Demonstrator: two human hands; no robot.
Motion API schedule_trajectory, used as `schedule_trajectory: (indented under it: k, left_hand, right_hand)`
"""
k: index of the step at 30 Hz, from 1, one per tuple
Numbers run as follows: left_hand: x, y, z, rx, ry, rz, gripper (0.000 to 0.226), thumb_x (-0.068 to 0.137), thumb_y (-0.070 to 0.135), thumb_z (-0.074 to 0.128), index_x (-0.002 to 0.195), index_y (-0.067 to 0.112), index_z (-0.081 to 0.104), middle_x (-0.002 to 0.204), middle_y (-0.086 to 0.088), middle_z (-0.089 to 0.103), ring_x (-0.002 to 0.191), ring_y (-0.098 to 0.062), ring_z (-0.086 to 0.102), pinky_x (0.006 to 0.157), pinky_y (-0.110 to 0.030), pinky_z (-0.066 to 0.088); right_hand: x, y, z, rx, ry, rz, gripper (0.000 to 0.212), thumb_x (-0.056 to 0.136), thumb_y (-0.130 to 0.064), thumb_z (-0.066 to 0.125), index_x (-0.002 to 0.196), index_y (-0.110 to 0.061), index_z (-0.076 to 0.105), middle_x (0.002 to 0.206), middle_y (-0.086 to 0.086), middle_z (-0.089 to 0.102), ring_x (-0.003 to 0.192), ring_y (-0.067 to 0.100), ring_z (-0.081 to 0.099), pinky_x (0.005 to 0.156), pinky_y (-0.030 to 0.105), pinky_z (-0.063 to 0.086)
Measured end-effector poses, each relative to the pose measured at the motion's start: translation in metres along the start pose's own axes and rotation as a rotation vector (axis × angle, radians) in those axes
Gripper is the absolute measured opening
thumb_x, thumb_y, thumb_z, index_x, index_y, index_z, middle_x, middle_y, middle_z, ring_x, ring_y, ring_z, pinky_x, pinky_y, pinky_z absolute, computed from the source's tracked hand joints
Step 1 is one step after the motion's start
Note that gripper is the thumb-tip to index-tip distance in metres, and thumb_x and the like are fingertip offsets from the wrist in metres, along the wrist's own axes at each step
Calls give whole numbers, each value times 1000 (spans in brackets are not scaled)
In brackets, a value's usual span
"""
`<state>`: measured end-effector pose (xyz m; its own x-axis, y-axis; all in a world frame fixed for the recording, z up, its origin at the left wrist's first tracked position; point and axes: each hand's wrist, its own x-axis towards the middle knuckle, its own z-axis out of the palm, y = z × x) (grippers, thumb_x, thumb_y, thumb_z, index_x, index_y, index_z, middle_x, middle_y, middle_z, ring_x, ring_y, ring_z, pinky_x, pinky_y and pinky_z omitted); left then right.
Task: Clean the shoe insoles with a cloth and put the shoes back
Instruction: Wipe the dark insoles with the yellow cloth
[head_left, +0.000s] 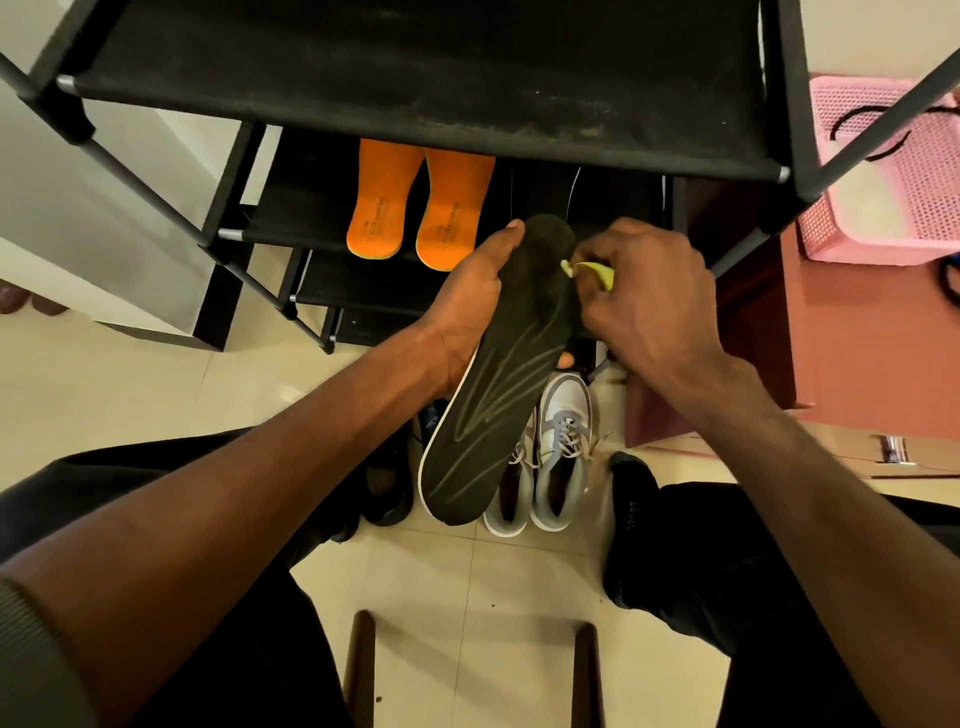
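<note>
I saw L hand (470, 291) curled under black insole (493, 384) at centre; R hand (644, 291) at 2 o'clock pinched yellow cloth (597, 271) vs its toe. Grey shoes (545, 457) at 6 on floor.

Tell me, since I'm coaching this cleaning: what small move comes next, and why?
Probably draw the yellow cloth down the dark insole toward its heel: the right hand pinches it at the toe end, and the left hand holds the insole.

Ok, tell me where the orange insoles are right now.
In the head view, the orange insoles lie side by side on a shoe rack shelf, just beyond the dark insole held in the left hand.
</note>
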<state>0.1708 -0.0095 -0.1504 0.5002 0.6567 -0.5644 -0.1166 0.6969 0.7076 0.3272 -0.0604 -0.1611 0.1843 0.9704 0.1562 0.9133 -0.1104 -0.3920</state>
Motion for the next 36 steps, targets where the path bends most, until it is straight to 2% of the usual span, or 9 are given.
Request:
schedule_trajectory:
  k: [7, 11, 15, 19, 23, 29, 31, 33, 36]
  left_hand:
    - [-1, -2, -6, -28, 67, 63, 37, 111, 31, 37, 99, 10, 66, 79, -4, 75, 76, -16, 73, 64, -26, 58]
    - [2, -2, -8, -58, 94, 64, 47, 109, 30, 41, 83, 12, 75, 79, -5, 75, 73, -16, 73, 65, -25, 60]
    - [1, 2, -5, -38, 80, 20, 40, 110, 38, 37, 97, 12, 65, 73, -5, 74, 68, -19, 72, 57, -32, 59]
    - [-1, 6, -1, -17, 84, 32, 37, 110, 37, 37, 99, 13, 62, 69, -3, 74, 60, -18, 73, 50, -34, 58]
    - [-1, 10, -2, -65, 106, 46, 38, 110, 35, 39, 99, 11, 66, 76, -8, 76, 66, -22, 74, 55, -37, 61]
    - [-3, 15, -6, -53, 155, -3, 50, 107, 45, 40, 134, 7, 60, 105, -17, 73, 73, -30, 76, 56, -46, 60]
    - [-3, 16, -5, -42, 160, 5, 46, 108, 42, 39, 125, 6, 63, 91, -14, 75, 68, -27, 75, 54, -41, 60]
    - [-4, 16, -5, -26, 147, 15, 42, 109, 39, 37, 106, 8, 65, 76, -9, 76, 62, -23, 74, 52, -37, 59]
    - [-7, 15, -3, -9, 126, 4, 41, 110, 39, 36, 98, 12, 64, 71, -7, 75, 60, -22, 73, 52, -37, 60]
  right_hand:
    - [-10, -20, 10, 376, -93, -124, 13, 90, -15, 72, 100, -16, 81, 95, -6, 74, 87, 10, 69, 79, 41, 59]
    - [-12, -20, 14, 293, -125, -210, 16, 91, -21, 71, 105, -17, 79, 95, -5, 71, 86, 13, 67, 74, 42, 58]
    - [1, 1, 9, 157, -99, -141, 16, 94, -21, 71, 109, -20, 77, 102, -3, 69, 94, 17, 65, 80, 40, 56]
    - [3, 8, 7, 82, -50, -86, 15, 93, -20, 69, 106, -22, 77, 101, -4, 67, 91, 17, 64, 73, 32, 48]
    - [3, 2, 6, 230, 43, -3, 14, 92, -19, 69, 103, -21, 78, 101, -5, 71, 90, 11, 66, 77, 29, 52]
    - [7, 3, 6, 457, 34, 181, 8, 96, -23, 73, 99, -26, 79, 95, -12, 75, 92, 0, 68, 82, 17, 51]
    - [5, -1, 10, 510, -2, 180, 7, 94, -23, 75, 98, -26, 80, 95, -13, 75, 94, 2, 68, 82, 19, 50]
    - [3, -5, 15, 436, -19, 113, 8, 93, -20, 76, 100, -22, 79, 98, -9, 71, 93, 4, 65, 78, 10, 44]
    - [1, -4, 16, 279, -13, 10, 11, 93, -17, 75, 103, -17, 79, 99, -3, 68, 90, 9, 63, 76, 9, 43]
